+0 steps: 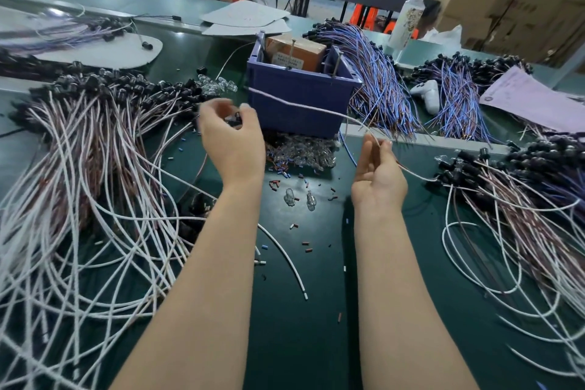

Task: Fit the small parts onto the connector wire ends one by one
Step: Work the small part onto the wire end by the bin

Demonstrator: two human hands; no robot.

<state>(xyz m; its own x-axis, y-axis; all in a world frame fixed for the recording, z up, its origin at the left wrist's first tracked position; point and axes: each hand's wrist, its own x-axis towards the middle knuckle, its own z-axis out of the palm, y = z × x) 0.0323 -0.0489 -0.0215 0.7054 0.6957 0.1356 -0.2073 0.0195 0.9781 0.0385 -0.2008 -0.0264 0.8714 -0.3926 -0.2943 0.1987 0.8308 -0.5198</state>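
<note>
On the bench (316, 310), nearest us, our right hand (378, 168) at three o'clock pinches one white wire (310, 108) between thumb and fingertips. Our left hand (232, 139) at ten o'clock curls round a small black piece (235, 120), which is blurred. Beyond, at twelve, the heap of small parts (300, 152) lies against the blue bin (300, 95). The left pile (95, 152) and right pile (522, 215) of wires suggest much remains; which pile is finished we cannot tell.
</note>
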